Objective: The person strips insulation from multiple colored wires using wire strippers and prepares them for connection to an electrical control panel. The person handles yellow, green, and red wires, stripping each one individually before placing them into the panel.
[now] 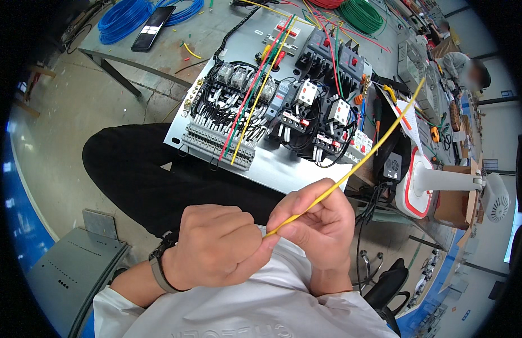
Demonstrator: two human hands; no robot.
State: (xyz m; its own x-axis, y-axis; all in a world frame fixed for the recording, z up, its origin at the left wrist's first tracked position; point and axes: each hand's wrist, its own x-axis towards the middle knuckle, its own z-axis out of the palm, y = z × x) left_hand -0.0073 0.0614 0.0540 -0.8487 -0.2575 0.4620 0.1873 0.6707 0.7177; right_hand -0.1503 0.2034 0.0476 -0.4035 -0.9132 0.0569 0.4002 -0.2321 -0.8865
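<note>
Centrally, one yellow wire [359,163], single length, held over the lap, clear of the panel, its free end rising to the upper right. Right hand [323,225]: thumb and forefinger pinching the wire near its lower end, apparently to steady it, the long part left loose. Left hand [219,245]: fingers curled into a fist, seemingly closed on the lower tip, probably to anchor it; whatever lies inside the fist is hidden. One metal panel [289,169], fitted with switches and dark wiring, its near edge overhanging the bench [171,62] toward the person, likely for easy reach. One terminal strip [219,145] along that edge, with red, green and yellow strands lying across it. One blue wire coil [123,19] and one green wire coil [359,16], at the far side, presumably out of the way. One phone [154,28], beside the blue coil. One screwdriver [377,112], right of the panel.
</note>
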